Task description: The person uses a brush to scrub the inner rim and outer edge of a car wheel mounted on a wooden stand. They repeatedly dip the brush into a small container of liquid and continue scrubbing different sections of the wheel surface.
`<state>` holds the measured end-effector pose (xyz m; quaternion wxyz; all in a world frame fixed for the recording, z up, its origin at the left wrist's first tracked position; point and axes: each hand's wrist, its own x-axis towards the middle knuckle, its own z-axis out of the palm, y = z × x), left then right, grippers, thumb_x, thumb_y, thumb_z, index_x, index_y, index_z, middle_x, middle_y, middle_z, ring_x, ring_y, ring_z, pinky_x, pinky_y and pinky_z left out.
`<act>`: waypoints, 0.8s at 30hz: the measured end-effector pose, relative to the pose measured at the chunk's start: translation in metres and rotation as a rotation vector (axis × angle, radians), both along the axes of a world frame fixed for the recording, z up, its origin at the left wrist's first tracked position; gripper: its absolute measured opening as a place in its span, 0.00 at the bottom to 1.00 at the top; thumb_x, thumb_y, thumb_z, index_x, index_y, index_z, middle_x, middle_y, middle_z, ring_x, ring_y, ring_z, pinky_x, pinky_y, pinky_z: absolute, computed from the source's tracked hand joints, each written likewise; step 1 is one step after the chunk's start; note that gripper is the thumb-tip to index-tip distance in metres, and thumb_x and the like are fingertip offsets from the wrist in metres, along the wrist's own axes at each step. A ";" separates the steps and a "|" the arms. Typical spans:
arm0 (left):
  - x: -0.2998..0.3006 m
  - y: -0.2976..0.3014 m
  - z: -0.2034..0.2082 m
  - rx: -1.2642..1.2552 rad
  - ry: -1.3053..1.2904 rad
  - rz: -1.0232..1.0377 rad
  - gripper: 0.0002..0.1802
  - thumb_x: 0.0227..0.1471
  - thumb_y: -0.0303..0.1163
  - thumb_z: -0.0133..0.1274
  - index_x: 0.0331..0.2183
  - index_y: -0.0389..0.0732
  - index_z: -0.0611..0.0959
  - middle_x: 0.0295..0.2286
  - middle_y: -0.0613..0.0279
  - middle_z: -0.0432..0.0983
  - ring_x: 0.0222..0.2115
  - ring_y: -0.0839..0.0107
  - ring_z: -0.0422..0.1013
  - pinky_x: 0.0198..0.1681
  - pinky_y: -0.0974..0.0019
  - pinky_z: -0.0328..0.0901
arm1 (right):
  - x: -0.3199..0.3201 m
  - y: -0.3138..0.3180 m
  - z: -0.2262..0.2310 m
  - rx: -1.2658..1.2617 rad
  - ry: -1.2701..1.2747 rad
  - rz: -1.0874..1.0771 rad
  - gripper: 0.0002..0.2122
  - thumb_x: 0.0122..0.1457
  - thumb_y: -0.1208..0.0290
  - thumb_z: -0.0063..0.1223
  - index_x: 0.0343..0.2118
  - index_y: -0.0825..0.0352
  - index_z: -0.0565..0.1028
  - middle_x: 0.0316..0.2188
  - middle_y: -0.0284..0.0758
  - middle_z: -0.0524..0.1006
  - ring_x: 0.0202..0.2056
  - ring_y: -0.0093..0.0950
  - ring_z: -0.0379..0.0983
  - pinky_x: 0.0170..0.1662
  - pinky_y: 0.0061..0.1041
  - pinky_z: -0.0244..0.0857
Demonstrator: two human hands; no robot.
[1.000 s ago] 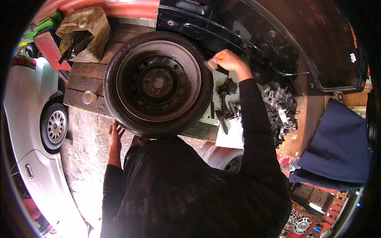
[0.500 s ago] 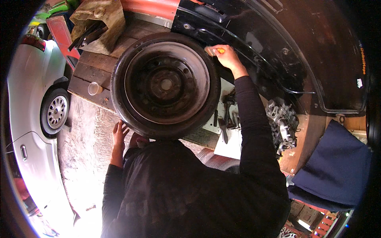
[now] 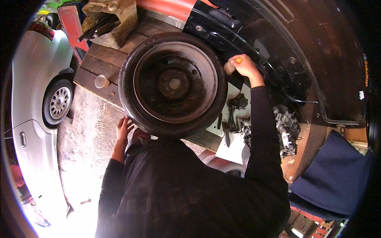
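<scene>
A black tyre [image 3: 133, 107] on a dark, dusty steel wheel rim [image 3: 174, 113] lies on its side on the plank bench in front of me. My right hand [image 3: 246, 68] is closed around a small brush [image 3: 230, 67] with an orange handle. The brush's pale head is blurred and points toward the tyre's right side; I cannot tell if it touches. Beside the tyre's lower left edge, my left hand [image 3: 124, 130] has its fingers stretched out and slightly apart. Its fingertips are at the sidewall, and whether they press on it is unclear.
Left of the tyre, a clear plastic cup [image 3: 102, 81] stands on the wooden bench [image 3: 95, 65]. A cut-open container [image 3: 129, 31] holds dark tools. Metal parts [image 3: 237, 104] and an engine part [image 3: 287, 133] lie right. A black car panel [image 3: 274, 67] leans behind; a silver car [image 3: 37, 83] stands left.
My right hand with the brush has moved right and slightly down, away from the tyre's edge. The whole view has shifted a little. My left hand stays by the tyre's lower left.
</scene>
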<state>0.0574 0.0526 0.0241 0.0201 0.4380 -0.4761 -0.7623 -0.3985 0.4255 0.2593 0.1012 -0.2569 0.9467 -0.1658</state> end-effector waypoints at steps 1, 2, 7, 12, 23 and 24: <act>0.000 0.000 0.000 -0.012 -0.014 -0.003 0.29 0.64 0.47 0.53 0.56 0.36 0.73 0.50 0.55 0.75 0.48 0.61 0.74 0.50 0.58 0.73 | 0.006 -0.004 -0.003 -0.070 0.154 -0.090 0.09 0.61 0.67 0.59 0.39 0.63 0.84 0.36 0.40 0.84 0.38 0.37 0.82 0.45 0.31 0.73; -0.002 0.000 -0.001 -0.004 -0.016 -0.014 0.29 0.64 0.47 0.54 0.57 0.37 0.73 0.50 0.55 0.75 0.48 0.62 0.74 0.50 0.58 0.73 | 0.013 -0.006 -0.006 -0.140 0.308 -0.181 0.09 0.61 0.66 0.59 0.40 0.63 0.84 0.37 0.41 0.84 0.40 0.39 0.82 0.45 0.32 0.73; -0.001 0.000 -0.001 -0.004 0.002 -0.005 0.27 0.64 0.48 0.53 0.55 0.38 0.75 0.49 0.58 0.77 0.47 0.62 0.76 0.48 0.60 0.71 | 0.066 -0.037 -0.045 -0.837 -0.405 -0.267 0.12 0.65 0.64 0.58 0.44 0.66 0.82 0.39 0.34 0.83 0.39 0.26 0.82 0.40 0.23 0.77; -0.013 -0.038 -0.012 -0.553 -0.026 0.028 0.28 0.56 0.41 0.64 0.52 0.34 0.78 0.46 0.54 0.80 0.40 0.64 0.79 0.39 0.62 0.73 | 0.182 -0.081 -0.098 -1.004 -0.540 -0.460 0.13 0.67 0.64 0.56 0.47 0.68 0.80 0.42 0.37 0.81 0.40 0.28 0.81 0.41 0.26 0.78; -0.120 -0.208 -0.010 -1.449 -0.252 -0.352 0.60 0.34 0.42 0.74 0.63 0.35 0.60 0.59 0.40 0.62 0.60 0.44 0.60 0.62 0.50 0.60 | 0.299 -0.103 -0.106 -1.294 -0.682 -0.740 0.13 0.69 0.64 0.52 0.48 0.67 0.74 0.49 0.40 0.78 0.45 0.41 0.81 0.43 0.37 0.79; -0.122 -0.217 -0.019 -1.453 -0.256 -0.397 0.57 0.36 0.42 0.74 0.63 0.35 0.62 0.58 0.40 0.64 0.57 0.43 0.63 0.61 0.50 0.62 | 0.303 -0.102 -0.105 -1.323 -0.690 -0.765 0.12 0.69 0.64 0.51 0.49 0.67 0.73 0.50 0.40 0.78 0.45 0.41 0.81 0.43 0.37 0.79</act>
